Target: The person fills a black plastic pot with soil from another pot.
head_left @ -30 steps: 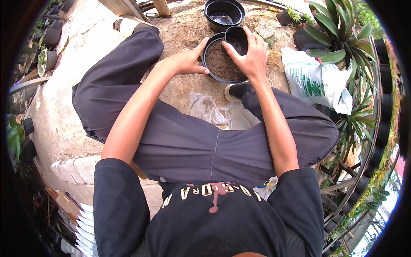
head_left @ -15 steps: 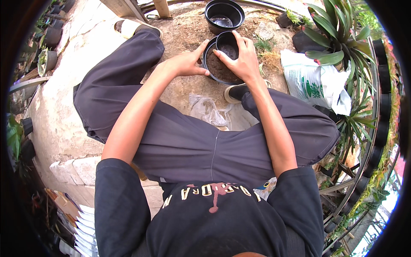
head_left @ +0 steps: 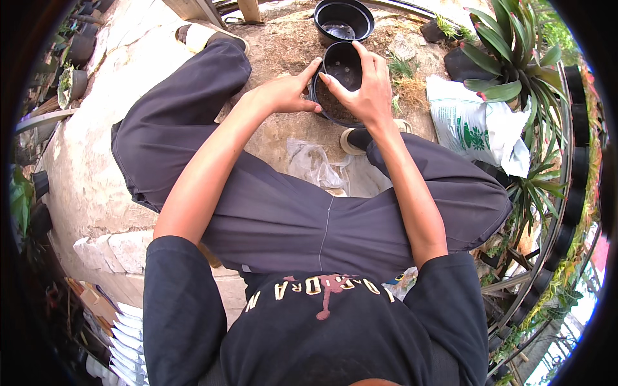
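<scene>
Pale, worn ground (head_left: 84,180) (in bright daylight), wooden posts (head_left: 250,10) beyond.

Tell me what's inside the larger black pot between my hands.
Brown soil shows in the near part of the larger black pot. The smaller black pot, held by your right hand, hides the far part, so I can't see what lies beneath it.

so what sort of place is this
Probably an outdoor plant nursery or a home garden: dark pots line the right edge, a big leafy plant grows on the right, and the right hand holds a small black pot at a wider pot with soil in it.
</scene>
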